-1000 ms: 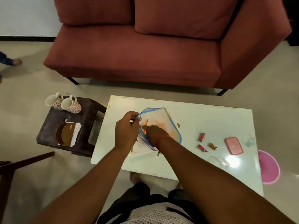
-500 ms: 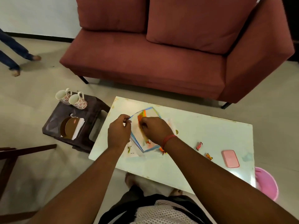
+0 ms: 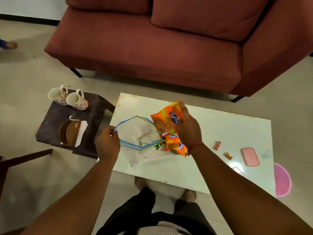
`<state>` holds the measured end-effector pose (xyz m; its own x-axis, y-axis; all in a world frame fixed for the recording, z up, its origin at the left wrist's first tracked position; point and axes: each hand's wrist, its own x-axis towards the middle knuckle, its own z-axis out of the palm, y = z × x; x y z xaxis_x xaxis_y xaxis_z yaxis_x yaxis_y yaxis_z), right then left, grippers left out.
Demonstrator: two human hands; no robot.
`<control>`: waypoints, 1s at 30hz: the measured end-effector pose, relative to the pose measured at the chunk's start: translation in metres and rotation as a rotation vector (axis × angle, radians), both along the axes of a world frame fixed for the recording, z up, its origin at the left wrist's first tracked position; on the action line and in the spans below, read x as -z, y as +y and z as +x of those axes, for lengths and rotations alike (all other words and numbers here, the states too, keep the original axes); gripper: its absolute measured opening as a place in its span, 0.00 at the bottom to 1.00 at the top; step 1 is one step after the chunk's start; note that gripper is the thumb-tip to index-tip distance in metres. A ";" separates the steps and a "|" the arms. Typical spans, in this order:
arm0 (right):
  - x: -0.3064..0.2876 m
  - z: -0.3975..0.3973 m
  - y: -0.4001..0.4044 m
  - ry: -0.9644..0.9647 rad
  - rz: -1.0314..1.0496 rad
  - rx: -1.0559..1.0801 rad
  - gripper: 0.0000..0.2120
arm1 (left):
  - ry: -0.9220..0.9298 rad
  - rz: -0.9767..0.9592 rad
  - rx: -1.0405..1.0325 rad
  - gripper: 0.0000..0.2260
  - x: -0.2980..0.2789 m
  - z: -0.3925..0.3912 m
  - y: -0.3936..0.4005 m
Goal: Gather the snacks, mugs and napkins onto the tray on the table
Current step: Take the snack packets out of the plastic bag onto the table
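glossy table (image 3: 220, 133), fabric sofa (image 3: 152, 53) — matt

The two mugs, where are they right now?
In the head view, the two mugs lie side by side on the dark stool left of the white table, beyond the napkins.

Over a white surface (image 3: 220, 129), the left hand (image 3: 107, 144) pinches the blue rim of an open clear zip bag (image 3: 137, 136) while the right hand (image 3: 188, 128) grips orange Kurkure snack packets (image 3: 166, 123) just beside it; two floral mugs (image 3: 69, 98) stand on a dark stool (image 3: 50, 122) nearby.
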<state>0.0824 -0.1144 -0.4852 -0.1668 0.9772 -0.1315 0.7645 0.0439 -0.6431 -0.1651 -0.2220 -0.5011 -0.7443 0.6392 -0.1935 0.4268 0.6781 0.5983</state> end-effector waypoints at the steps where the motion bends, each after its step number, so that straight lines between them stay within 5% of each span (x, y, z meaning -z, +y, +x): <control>1: 0.010 -0.007 0.001 0.021 -0.048 0.100 0.28 | 0.000 -0.009 -0.001 0.10 0.002 -0.009 -0.001; 5: 0.053 -0.032 0.000 -0.043 -0.199 0.257 0.29 | 0.059 -0.050 0.058 0.10 0.009 -0.044 -0.003; 16: 0.147 -0.087 -0.013 -0.327 -0.473 -0.132 0.33 | 0.054 -0.028 0.151 0.10 0.026 -0.098 -0.007; 20: 0.146 -0.086 -0.003 -0.420 -0.335 -0.146 0.31 | 0.019 -0.041 0.167 0.09 0.030 -0.092 -0.005; 22: 0.140 -0.086 0.004 -0.316 -0.334 -0.062 0.29 | -0.011 -0.031 0.174 0.08 0.031 -0.085 -0.003; 26: 0.113 -0.087 0.004 0.190 -0.449 0.140 0.19 | -0.053 0.002 0.198 0.06 0.028 -0.062 0.005; 30: 0.065 -0.081 -0.013 0.395 -0.459 0.164 0.19 | -0.066 0.047 0.214 0.05 0.014 -0.031 0.016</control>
